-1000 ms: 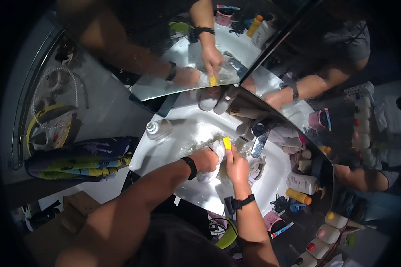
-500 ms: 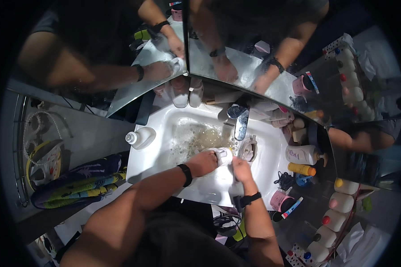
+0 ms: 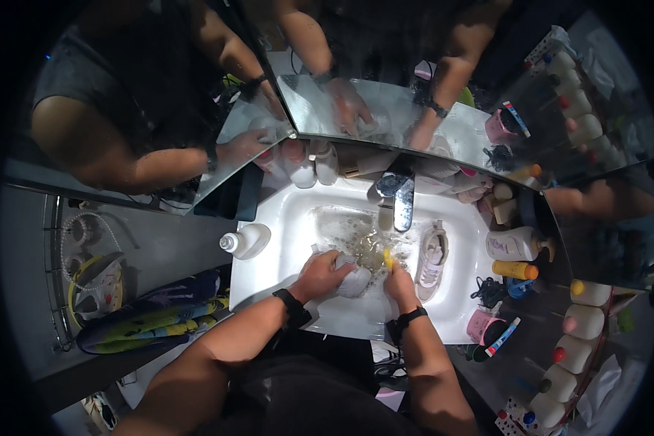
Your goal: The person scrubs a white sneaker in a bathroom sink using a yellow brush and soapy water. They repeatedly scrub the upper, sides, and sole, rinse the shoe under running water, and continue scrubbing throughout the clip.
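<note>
From my end I've got the L hand (image 3: 317, 277) bent part-way shut, thumb & fingers gripping a white shoe (image 3: 353, 283); the fingertips are partly hidden, so can't tell exactly how they sit. R hand (image 3: 400, 285) is closed tight, pinching a small yellow tool (image 3: 388, 257) that pokes out past its far side; too small for me to tell brush fm sponge. Tool's just right of the gripped shoe, w/ a gap btwn.

Both hands are over the near half of a white sink (image 3: 265, 280), w/ cloudy, foamy water (image 3: 363, 238) just beyond. A 2nd shoe (image 3: 432, 267) lies right of the R hand, opening up, toe toward the near side. Metal tap (image 3: 404, 205) sticks out fm the far edge, above the water.

On the sink's left ledge: a pale bottle (image 3: 245, 241). Right side, far to near: pump bottle (image 3: 510, 244), orange-yellow bottle (image 3: 514, 270), black cord (image 3: 489, 289), pink cup (image 3: 481, 325) w/ a tube (image 3: 503, 337) beside it. Further left, a patterned towel (image 3: 163, 312); far side, a mirror (image 3: 385, 123) reflecting the arms.
</note>
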A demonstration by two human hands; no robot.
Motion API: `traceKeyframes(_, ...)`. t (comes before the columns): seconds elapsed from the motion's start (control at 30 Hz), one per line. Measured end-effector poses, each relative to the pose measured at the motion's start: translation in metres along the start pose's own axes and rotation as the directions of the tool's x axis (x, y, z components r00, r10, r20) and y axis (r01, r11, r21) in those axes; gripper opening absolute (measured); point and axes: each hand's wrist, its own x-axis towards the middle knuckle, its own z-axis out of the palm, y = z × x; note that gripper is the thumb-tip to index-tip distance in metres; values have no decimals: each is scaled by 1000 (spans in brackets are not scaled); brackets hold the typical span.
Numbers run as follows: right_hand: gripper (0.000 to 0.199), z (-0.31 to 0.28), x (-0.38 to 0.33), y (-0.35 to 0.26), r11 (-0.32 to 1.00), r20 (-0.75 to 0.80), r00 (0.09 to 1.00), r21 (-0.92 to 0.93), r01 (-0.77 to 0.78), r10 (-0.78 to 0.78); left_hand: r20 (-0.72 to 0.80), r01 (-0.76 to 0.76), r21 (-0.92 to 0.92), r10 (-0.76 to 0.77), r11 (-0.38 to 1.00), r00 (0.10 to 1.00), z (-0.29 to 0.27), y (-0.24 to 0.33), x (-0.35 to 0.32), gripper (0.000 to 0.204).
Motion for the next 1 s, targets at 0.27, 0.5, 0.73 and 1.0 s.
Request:
traceKeyframes(0.27,36,-61,-94,-72,828,-144,957,479,290,-251,-49,-72,-361,58,930,997,-10,-35,-6,48)
traceKeyframes(0.5,45,-71,-127,-162,906,-219,883,-9,423,-415,51,-7,-423,32,906,998,34,-47,-17,56)
traceKeyframes(0.73,49,-63,-140,-147,949,-155,943,-169,268,-294,30,197,-638,-231,744,972,35,-24,-29,55)
traceKeyframes(1.0,48,-55,-132,-167,944,-256,916,-202,261,-308,-43,177,-601,-253,780,967,31,-37,-5,67)
